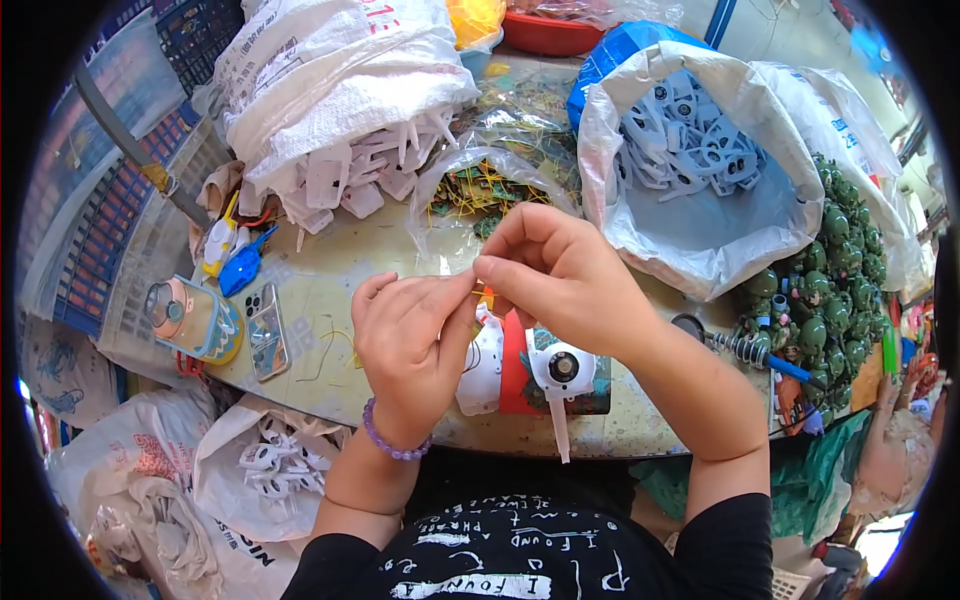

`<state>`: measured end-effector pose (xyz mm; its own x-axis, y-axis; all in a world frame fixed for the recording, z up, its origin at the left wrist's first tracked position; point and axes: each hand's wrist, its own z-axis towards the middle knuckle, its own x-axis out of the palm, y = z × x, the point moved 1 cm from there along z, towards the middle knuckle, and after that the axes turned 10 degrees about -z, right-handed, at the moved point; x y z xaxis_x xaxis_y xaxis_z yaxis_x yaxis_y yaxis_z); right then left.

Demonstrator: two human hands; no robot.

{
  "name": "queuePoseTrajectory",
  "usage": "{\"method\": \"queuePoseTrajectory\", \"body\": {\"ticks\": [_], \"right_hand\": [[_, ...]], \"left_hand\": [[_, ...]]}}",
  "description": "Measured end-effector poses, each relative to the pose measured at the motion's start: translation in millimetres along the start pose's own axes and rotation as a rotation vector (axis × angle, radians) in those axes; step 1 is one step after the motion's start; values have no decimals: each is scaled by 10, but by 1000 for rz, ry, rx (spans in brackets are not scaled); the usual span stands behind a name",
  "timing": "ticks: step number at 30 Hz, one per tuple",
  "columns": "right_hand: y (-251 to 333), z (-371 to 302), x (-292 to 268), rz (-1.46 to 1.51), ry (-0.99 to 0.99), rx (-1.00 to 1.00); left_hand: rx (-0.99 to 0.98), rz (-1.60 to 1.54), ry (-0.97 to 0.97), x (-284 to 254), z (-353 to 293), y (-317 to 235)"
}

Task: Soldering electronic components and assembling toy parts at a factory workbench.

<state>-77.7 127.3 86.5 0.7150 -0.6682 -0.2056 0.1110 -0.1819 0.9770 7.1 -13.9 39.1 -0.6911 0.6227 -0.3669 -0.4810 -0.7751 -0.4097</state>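
Observation:
My left hand (408, 335) and my right hand (560, 285) meet over the table, thumbs and fingertips pinched together. Whatever sits between the fingertips is too small to make out; a bit of orange and yellow shows just below them. Under the hands lies a white plastic shell (482, 365), partly hidden by my left hand, with a thin wire near it. Beside it on a red block (515, 370) rests a second white plastic piece (562, 368) with a round black part, its narrow handle pointing toward me.
Beyond the hands, a clear bag holds small wired boards (490, 190). White sacks of plastic parts (690, 140) stand at the back left and right. Green plastic pieces (825, 290) pile at the right. A phone (265, 330), a bottle (195, 320) and a blue tool (243, 265) sit left.

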Motion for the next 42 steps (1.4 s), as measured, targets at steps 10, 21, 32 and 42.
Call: {"method": "queuePoseTrajectory", "body": {"ticks": [10,21,32,42], "right_hand": [[-395,-452,-108,-903,-288,-531],[-482,-815,-92,-1303,-84,-346],[-664,-847,-291,-1217,-65,-503],[-1181,-1581,-264,-615,-989,-496]], "left_hand": [[-245,-154,36,-89,-211,110],[-547,-361,-127,-86,-319,336],[-138,-247,395,154,-250,-131],[-45,-257,451,157,-253,-188]]}}
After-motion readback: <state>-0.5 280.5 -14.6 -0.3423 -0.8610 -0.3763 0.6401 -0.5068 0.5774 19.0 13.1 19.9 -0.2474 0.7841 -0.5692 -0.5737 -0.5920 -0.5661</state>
